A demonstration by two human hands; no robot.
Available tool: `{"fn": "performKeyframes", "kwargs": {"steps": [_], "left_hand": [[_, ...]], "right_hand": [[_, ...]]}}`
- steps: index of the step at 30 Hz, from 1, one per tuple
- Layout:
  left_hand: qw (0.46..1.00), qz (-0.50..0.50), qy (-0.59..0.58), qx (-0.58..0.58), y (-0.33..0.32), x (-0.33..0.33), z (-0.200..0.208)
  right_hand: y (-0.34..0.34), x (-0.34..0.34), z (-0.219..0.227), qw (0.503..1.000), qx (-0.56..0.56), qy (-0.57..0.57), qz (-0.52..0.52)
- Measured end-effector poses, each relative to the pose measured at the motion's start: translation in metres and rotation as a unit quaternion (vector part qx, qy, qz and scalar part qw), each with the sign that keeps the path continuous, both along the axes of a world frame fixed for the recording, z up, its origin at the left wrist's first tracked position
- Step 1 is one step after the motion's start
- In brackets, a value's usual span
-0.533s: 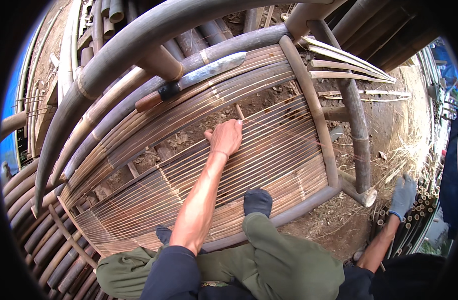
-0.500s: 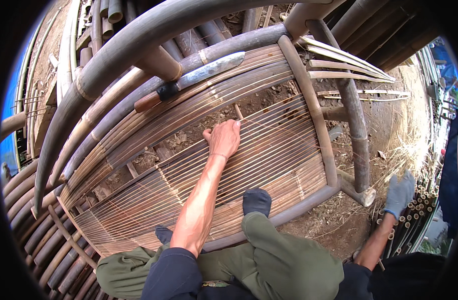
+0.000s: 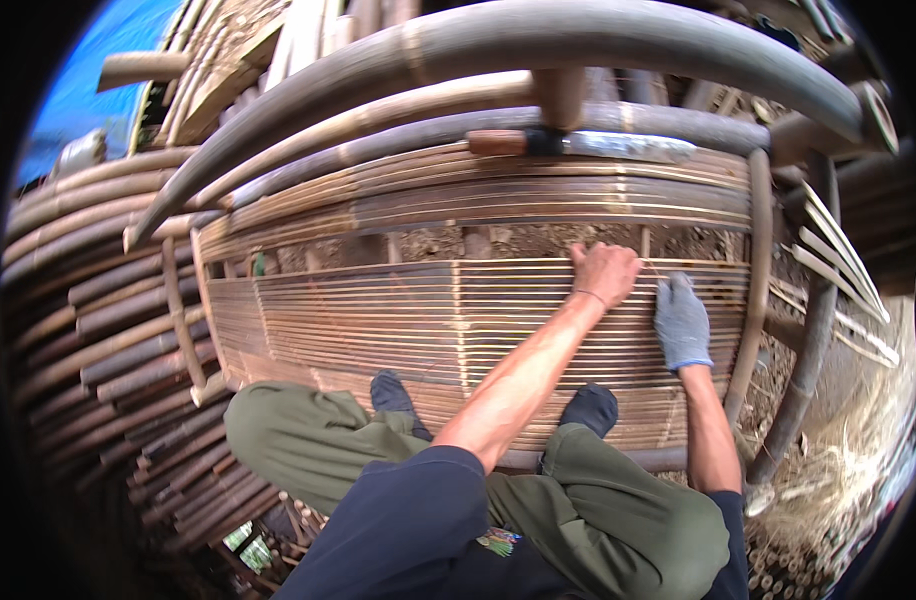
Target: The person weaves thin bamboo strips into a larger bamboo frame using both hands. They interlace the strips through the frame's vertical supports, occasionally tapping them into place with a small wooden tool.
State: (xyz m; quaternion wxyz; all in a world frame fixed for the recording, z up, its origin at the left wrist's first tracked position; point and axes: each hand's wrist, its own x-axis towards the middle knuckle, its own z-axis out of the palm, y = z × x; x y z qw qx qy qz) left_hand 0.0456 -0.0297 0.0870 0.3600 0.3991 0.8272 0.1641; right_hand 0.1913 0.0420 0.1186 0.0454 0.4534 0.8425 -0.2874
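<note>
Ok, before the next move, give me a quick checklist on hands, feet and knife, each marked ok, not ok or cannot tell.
1. Left hand at the back edge of the front slats: ok.
2. Right hand beside it, over the same slats: ok.
3. Both hands gloved: not ok; the right is gloved, the left bare.
4. Knife out of contact with the hands: ok; it lies toward the rear of the bamboo seat.
5. Feet clear of the hands: ok; both are nearer the front edge.
6. Firm grip on anything: cannot tell; the fingertips show too small.
</note>
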Motion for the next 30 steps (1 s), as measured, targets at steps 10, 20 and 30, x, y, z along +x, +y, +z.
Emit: {"fn": "performKeyframes", "kwargs": {"steps": [10,20,30], "left_hand": [[0.999,0.012,-0.031,0.003,0.004,-0.002,0.006],[1.000,0.010,-0.015,0.017,0.002,0.007,0.002],[0.999,0.006,-0.002,0.054,-0.010,0.000,-0.001]], "right_hand": [[0.031,-0.027,0.173,0.843,-0.254,0.469,-0.069],[-0.006,0.084,0.046,0.908,0.061,0.043,0.412],[0.001,0.130,0.027,0.963,-0.065,0.080,0.248]]}}
